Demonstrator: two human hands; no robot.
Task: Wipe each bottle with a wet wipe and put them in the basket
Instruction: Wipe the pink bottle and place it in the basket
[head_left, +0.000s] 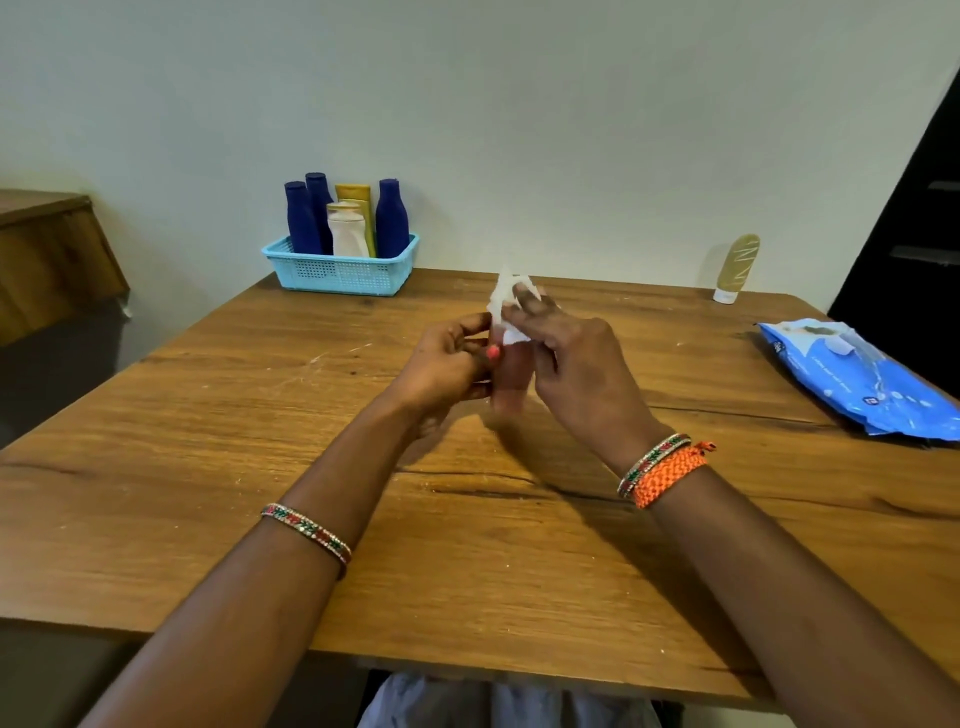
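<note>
Above the middle of the table my left hand (447, 369) grips a small, blurred, pinkish bottle (511, 387) that has a pink spot near its top. Pressed against the bottle's upper end is a white wet wipe (505, 297), held in my right hand (582, 374). At the table's far left stands a light blue basket (337, 273). It holds three dark blue bottles (392, 218), a white bottle (347, 234) and a yellow tube (358, 195), all upright. A gold tube (736, 265) stands on its white cap at the far right, apart from the basket.
A blue wet wipe pack (857, 379) lies at the table's right edge. The wooden table (260, 441) backs onto a pale wall. A wooden cabinet (47, 249) is off to the left, a dark doorway (914, 218) to the right.
</note>
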